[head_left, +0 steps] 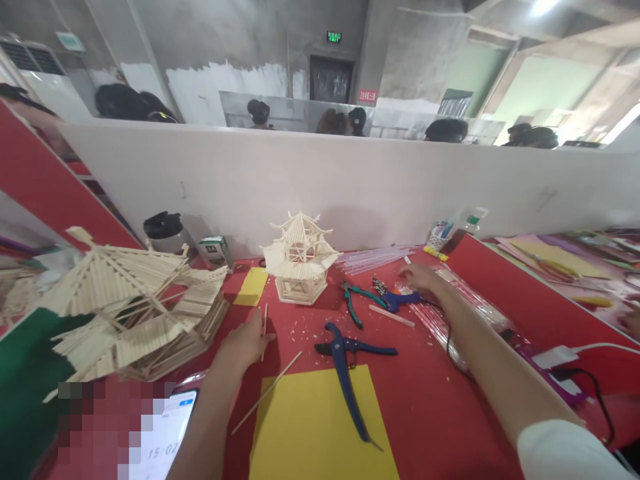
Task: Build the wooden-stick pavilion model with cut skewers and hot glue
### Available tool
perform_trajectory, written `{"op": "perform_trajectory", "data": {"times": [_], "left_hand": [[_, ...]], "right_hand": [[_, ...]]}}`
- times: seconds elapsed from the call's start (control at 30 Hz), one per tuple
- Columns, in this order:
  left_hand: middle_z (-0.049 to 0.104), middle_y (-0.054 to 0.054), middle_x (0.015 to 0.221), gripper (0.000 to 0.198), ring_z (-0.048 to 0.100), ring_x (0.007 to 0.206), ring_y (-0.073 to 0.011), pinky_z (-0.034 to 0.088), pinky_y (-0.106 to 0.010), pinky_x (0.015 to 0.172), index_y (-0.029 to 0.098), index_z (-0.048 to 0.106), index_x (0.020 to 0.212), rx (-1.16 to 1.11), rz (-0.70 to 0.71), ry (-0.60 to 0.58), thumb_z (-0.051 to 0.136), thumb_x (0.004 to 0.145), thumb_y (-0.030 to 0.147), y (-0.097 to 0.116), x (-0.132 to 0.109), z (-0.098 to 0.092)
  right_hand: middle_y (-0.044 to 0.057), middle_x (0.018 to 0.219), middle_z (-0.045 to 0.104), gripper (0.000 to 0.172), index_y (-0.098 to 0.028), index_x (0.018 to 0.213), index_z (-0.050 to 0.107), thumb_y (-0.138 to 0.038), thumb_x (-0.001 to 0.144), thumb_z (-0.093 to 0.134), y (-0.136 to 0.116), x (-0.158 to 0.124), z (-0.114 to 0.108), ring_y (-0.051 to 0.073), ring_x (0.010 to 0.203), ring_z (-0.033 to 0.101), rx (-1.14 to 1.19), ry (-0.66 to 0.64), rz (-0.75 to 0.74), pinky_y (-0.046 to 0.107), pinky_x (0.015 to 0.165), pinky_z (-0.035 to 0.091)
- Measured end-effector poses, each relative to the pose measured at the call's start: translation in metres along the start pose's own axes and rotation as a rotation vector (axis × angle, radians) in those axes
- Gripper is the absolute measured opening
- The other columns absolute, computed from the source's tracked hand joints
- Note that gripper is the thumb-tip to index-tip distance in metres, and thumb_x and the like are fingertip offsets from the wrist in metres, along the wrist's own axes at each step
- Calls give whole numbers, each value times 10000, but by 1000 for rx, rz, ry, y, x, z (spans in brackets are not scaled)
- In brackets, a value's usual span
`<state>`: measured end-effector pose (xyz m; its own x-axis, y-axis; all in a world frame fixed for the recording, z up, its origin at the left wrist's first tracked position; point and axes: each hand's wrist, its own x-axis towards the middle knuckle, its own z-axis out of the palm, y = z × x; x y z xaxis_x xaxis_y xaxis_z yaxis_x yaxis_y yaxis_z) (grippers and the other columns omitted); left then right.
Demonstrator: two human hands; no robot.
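Fingers of the left hand (247,341) are closed on a short, thin stick of pale wood (265,321), which points away from the person over the red table (425,413). Well apart from it, the right hand (419,277) reaches out just beside a blue glue gun with a dark cord (400,300); whether its fingers grip anything, I cannot tell. Between the hands and farther back stands a small tiered pagoda of pale wooden sticks (301,263), and pliers with green handles (357,300) lie near the glue gun. Closer to the person, a large cutter with dark blue handles (343,363) lies partly on a yellow sheet (320,427), whose left edge a longer thin wooden stick (269,390) crosses at a slant. Left of the left hand sits a larger, roofed model of pale wooden sticks (150,333).
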<state>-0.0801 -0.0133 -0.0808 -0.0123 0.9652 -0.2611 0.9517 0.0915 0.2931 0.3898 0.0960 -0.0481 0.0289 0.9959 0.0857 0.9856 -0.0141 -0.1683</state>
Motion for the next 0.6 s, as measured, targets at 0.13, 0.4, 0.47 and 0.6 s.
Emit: {"op": "perform_trajectory", "data": {"times": [0.13, 0.4, 0.47, 0.6], "left_hand": [[700, -109, 870, 294, 678, 859, -298, 411, -321, 667, 224, 485, 1060, 4, -15, -25, 532, 844, 419, 2, 0, -2], [705, -123, 909, 293, 674, 868, -305, 407, -323, 662, 229, 488, 1061, 17, -3, -28, 514, 850, 430, 0, 2, 0], [707, -99, 845, 291, 678, 815, -282, 404, -314, 659, 232, 490, 1066, 7, -4, -31, 512, 853, 430, 0, 2, 0], [706, -79, 808, 295, 681, 789, -268, 406, -312, 664, 236, 494, 1081, 1, -17, -42, 511, 857, 428, 1, 1, -1]], "right_hand": [[126, 897, 753, 324, -96, 837, 774, 22, 763, 482, 40, -10, 13, 180, 840, 657, -6, -82, 1, 228, 766, 425], [103, 935, 743, 317, -121, 881, 760, -26, 805, 468, 74, -15, 21, 166, 868, 640, -8, -39, 45, 216, 756, 399], [116, 960, 734, 309, -114, 1014, 728, -70, 831, 483, 74, -12, 24, 174, 844, 629, -16, 7, 68, 236, 738, 392], [95, 879, 728, 269, -149, 1069, 704, -175, 829, 585, 70, -5, 31, 177, 767, 611, -29, 72, 98, 253, 696, 377]]}}
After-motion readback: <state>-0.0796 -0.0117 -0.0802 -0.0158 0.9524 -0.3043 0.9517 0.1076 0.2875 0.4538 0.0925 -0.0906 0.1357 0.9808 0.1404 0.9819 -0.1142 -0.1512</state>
